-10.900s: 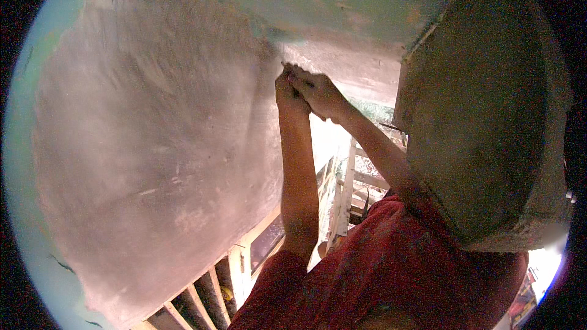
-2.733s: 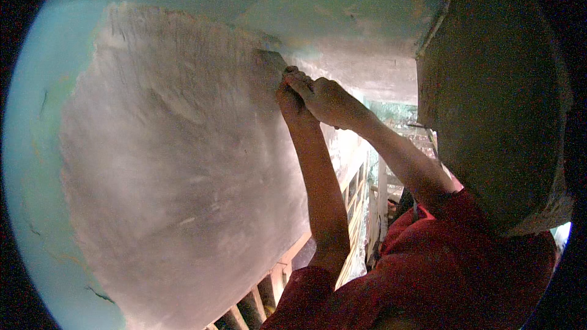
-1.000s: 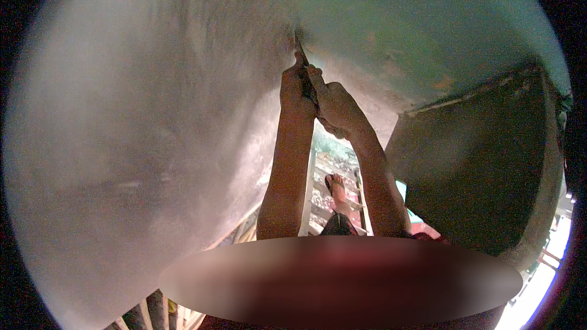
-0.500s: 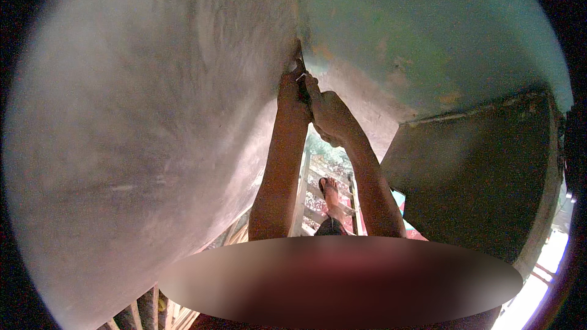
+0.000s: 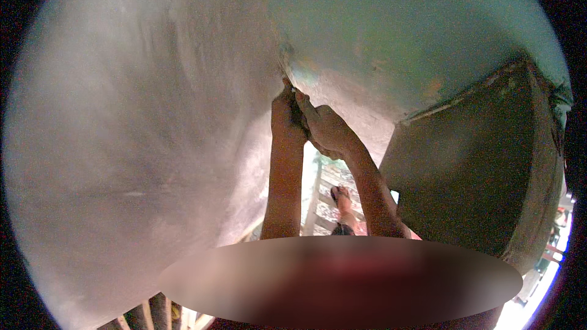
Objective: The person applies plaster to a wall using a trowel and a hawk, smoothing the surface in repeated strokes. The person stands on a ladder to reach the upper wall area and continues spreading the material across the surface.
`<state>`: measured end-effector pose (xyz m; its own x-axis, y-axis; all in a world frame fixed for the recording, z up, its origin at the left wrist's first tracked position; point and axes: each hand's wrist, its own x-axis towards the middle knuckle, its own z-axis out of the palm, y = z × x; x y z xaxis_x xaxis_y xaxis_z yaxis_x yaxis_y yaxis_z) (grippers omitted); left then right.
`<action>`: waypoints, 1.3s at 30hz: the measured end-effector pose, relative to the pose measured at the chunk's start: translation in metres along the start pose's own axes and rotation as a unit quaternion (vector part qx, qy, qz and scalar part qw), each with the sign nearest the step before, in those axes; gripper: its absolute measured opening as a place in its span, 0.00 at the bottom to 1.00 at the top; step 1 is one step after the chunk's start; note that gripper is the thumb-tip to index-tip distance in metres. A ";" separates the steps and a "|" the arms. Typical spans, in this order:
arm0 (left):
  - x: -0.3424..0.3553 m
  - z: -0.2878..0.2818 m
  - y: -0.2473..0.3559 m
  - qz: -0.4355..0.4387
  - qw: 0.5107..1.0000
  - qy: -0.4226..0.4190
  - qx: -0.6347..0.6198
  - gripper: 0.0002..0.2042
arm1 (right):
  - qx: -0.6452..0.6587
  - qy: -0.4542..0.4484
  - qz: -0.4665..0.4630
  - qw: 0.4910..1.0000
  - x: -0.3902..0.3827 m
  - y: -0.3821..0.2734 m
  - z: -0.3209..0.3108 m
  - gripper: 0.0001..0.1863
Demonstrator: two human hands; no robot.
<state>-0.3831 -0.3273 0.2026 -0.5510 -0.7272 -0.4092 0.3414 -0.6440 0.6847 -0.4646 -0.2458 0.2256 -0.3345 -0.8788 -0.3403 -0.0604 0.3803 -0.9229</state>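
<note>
Both arms reach up to a corner where a rough grey plastered wall (image 5: 153, 98) meets a surface with worn green paint (image 5: 379, 30). My left hand (image 5: 286, 115) is closed at this corner, right up against the grey wall. Pressed beside it, my right hand (image 5: 329, 129) is closed too, its thumb pointing up toward the corner. A tiny pale bit (image 5: 294, 90) shows between the fingertips of the two hands. What they grip is mostly hidden by the fingers and shadow, and its kind cannot be made out.
To the right juts a dark panel-like slab (image 5: 465, 165) with a pale edge. Below, my foot (image 5: 342, 198) in a sandal rests on a slatted wooden ladder or frame (image 5: 313, 208). Wooden strips (image 5: 147, 315) stand at the lower left. A blurred oval covers the bottom middle.
Both hands sit slightly lower in the picture, still together at the corner, and the view has shifted. A thin dark piece seen above the fingers before is no longer clearly visible.
</note>
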 end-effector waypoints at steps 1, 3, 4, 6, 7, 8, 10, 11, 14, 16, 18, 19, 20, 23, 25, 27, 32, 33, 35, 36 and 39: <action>-0.021 -0.109 -0.026 -0.057 0.998 -0.019 -0.033 0.20 | 0.018 0.029 0.053 0.998 -0.021 0.058 0.095 0.43; -0.009 -0.134 -0.045 -0.115 0.986 -0.031 -0.119 0.20 | 0.031 0.037 0.123 0.991 -0.020 0.076 0.122 0.43; -0.012 -0.137 -0.040 -0.091 0.984 -0.111 -0.105 0.17 | 0.011 0.062 0.064 0.996 -0.019 0.070 0.127 0.43; -0.020 -0.146 -0.015 -0.014 0.989 -0.121 -0.089 0.16 | -0.027 0.062 -0.100 0.993 -0.022 0.051 0.132 0.44; -0.031 -0.121 -0.009 0.004 0.987 -0.137 -0.082 0.16 | -0.028 0.075 -0.114 0.990 -0.025 0.048 0.121 0.44; -0.043 -0.092 -0.010 0.008 0.998 -0.001 -0.055 0.15 | -0.035 0.090 -0.123 0.988 -0.029 0.048 0.113 0.44; -0.029 -0.098 0.006 0.051 0.998 -0.028 -0.006 0.16 | -0.002 0.054 -0.100 0.994 -0.033 0.017 0.109 0.44; -0.023 -0.108 0.011 0.069 0.997 -0.037 0.018 0.16 | 0.033 0.012 -0.048 0.998 -0.031 0.003 0.107 0.44; -0.023 -0.075 -0.001 0.050 0.994 -0.069 0.073 0.16 | 0.046 -0.009 -0.005 0.999 -0.042 0.001 0.072 0.43; -0.034 -0.067 -0.006 0.065 0.989 -0.041 0.127 0.15 | 0.029 0.015 -0.032 0.999 -0.043 0.010 0.068 0.42; -0.040 -0.077 0.009 0.073 0.994 0.019 0.074 0.13 | -0.008 0.022 -0.092 0.996 -0.047 0.003 0.088 0.41; -0.019 -0.105 0.016 0.047 0.999 0.019 0.001 0.13 | 0.013 0.027 -0.107 0.994 -0.036 0.001 0.097 0.41; -0.016 -0.087 0.011 0.035 0.994 -0.040 0.098 0.13 | 0.030 0.055 -0.105 0.993 -0.027 0.015 0.087 0.41; -0.025 -0.052 0.011 0.061 0.978 -0.043 0.197 0.12 | -0.043 0.024 -0.072 0.996 -0.037 0.014 0.062 0.39; -0.035 -0.015 -0.002 0.042 0.995 0.027 0.086 0.12 | -0.066 0.067 -0.129 0.987 -0.021 0.044 0.064 0.40; 0.011 -0.019 0.010 0.042 0.997 -0.019 0.054 0.12 | -0.008 0.038 -0.094 0.995 -0.026 0.007 0.059 0.40; -0.016 -0.051 -0.007 0.190 0.934 -0.083 0.292 0.13 | -0.054 0.150 -0.214 0.964 -0.038 0.020 0.054 0.37; -0.005 -0.039 -0.018 0.175 0.944 -0.080 0.268 0.13 | -0.091 0.173 -0.246 0.949 -0.030 0.033 0.045 0.36; 0.019 -0.031 0.010 0.183 0.957 -0.062 0.217 0.12 | -0.117 0.146 -0.308 0.933 -0.015 0.003 0.037 0.34; 0.026 -0.071 0.024 0.158 0.969 -0.045 0.186 0.12 | -0.107 0.098 -0.291 0.946 -0.012 -0.002 0.066 0.34; -0.019 -0.039 0.016 0.049 0.983 -0.085 0.156 0.10 | 0.039 0.008 -0.042 0.998 -0.048 -0.015 0.037 0.39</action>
<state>-0.3373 -0.3332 0.1975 -0.6560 -0.7143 -0.2439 0.1633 -0.4499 0.8780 -0.4128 -0.2200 0.2490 -0.3466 -0.9014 -0.2594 -0.0149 0.2818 -0.9594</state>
